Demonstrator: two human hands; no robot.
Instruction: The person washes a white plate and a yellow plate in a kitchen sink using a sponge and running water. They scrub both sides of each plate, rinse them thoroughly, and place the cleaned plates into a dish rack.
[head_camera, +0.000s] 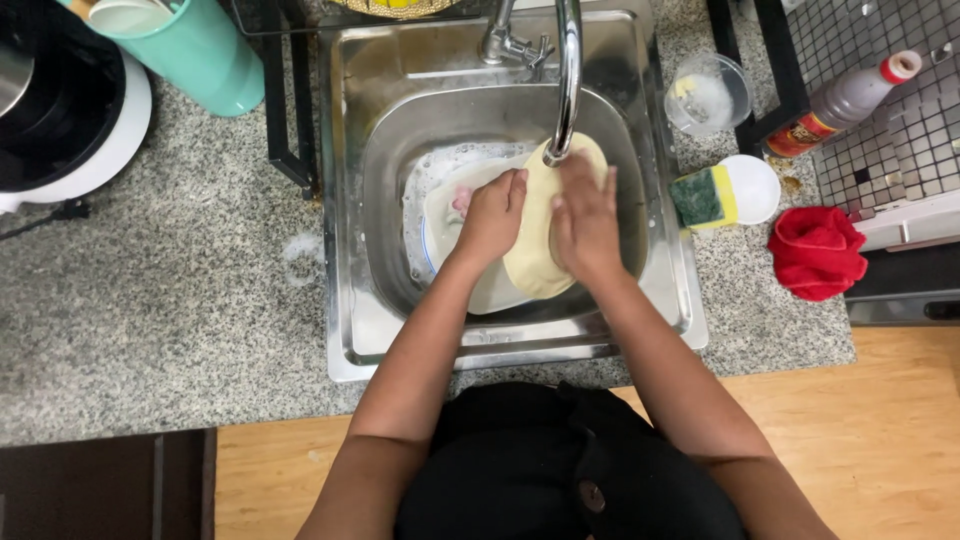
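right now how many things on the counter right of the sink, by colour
red: 1, cloth
white: 1, round lid
green and yellow: 1, sponge
clear: 1, cup
brown: 1, sauce bottle
total: 5

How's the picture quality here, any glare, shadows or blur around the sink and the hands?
Head view: even, soft indoor light, with only faint shadows. Glare streaks run along the curved faucet and the steel sink rim. The left hand and right hand on the pale yellow plate look slightly soft. Wide-angle lens bends the counter edges a little.
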